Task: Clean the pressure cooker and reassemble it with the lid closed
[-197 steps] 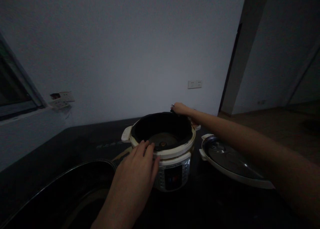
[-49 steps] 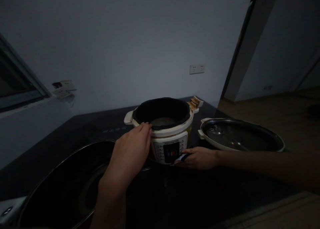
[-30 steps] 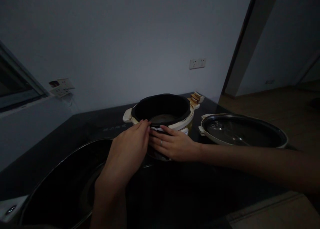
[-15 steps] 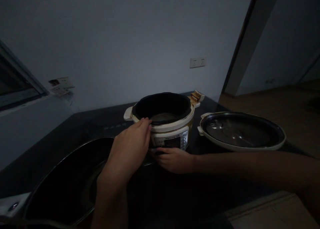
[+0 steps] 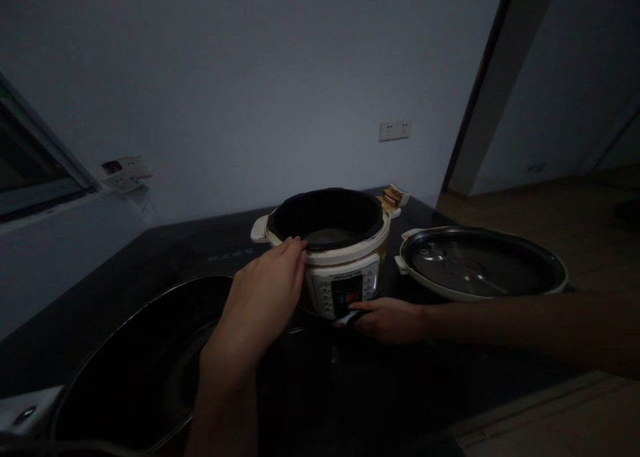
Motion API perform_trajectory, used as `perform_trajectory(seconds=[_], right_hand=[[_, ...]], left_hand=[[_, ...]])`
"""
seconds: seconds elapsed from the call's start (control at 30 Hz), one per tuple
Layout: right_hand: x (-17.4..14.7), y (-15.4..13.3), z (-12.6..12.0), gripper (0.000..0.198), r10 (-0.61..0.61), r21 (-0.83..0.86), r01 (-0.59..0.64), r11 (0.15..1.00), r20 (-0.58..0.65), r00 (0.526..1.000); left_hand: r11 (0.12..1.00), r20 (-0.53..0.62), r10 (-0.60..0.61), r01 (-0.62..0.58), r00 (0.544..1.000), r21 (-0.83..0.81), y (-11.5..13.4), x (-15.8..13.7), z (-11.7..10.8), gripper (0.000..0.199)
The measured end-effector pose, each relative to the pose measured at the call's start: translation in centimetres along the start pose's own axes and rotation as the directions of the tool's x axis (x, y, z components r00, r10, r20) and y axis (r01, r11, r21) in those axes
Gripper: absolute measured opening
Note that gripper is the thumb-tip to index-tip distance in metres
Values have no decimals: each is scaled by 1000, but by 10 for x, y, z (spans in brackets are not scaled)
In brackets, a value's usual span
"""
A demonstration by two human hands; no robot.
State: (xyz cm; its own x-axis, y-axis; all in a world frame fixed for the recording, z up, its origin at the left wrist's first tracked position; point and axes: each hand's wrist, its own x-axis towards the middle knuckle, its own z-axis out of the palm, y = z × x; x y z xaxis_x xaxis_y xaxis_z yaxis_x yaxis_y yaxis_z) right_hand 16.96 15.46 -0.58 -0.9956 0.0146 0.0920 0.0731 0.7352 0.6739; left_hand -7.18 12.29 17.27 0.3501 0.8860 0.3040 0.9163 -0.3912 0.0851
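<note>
The front left of the cooker's rim point(image 5: 350, 252) is gripped by the left hand point(image 5: 263, 290), its fingers pressed close together and the fingertips hooked over the edge. The cooker point(image 5: 383, 257) is thus held upright on the dark counter point(image 5: 320, 390), near the middle of the view. A small dark-and-pale piece, probably a cloth point(image 5: 350, 318), seems to be pinched in the right hand point(image 5: 390, 320), which is set low at the right part of the cooker's front; the index finger is stretched onto the display, while the other fingers are too dim to be made out.

Half a second ago the right hand was placed under the left part of the front; now it is shifted to the right, and the left half of the front panel point(image 5: 326, 296) is uncovered. For the work in hand, this suggests that the lower right of the panel is being attended to. The left hand's hold is left almost unchanged.

Inside the cooker a black inner pot point(image 5: 327, 207) is seated, open at the top; a paler round patch is shown at its bottom, but whether anything is held there cannot be told. At the back right, a brown-stained hinge point(image 5: 393, 199) is exposed. The lid point(image 5: 480, 260) is laid apart from the cooker, to the right. At the near left a large dark pan point(image 5: 130, 357) is placed, its inside too dark to be read. Beyond, a socket point(image 5: 395, 130) is set in the wall point(image 5: 260, 90).
</note>
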Motion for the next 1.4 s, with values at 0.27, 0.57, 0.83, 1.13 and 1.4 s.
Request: perform_trajectory(seconds=[0.27,0.57,0.83,1.13,1.4], right_hand=[[9,63,-62,46,81,-17,-84,996,-147,986],[78,70,-69,35,407,-38,-445,895,-342,847],[63,56,-68,43,469,63,-472,879,-288,835],[9,34,-39,51,583,85,-593,801,-339,739],[2,-8,3,59,333,-39,-345,938,-179,926]], left_hand=[[998,-11,-25,26,1000,59,4,0,0,38],[994,-16,-53,55,998,91,4,1,1,36],[998,-34,-18,20,999,54,2,2,3,38],[999,-46,-6,8,999,39,4,1,3,38],[999,-10,-10,10,1000,49,6,2,1,38]])
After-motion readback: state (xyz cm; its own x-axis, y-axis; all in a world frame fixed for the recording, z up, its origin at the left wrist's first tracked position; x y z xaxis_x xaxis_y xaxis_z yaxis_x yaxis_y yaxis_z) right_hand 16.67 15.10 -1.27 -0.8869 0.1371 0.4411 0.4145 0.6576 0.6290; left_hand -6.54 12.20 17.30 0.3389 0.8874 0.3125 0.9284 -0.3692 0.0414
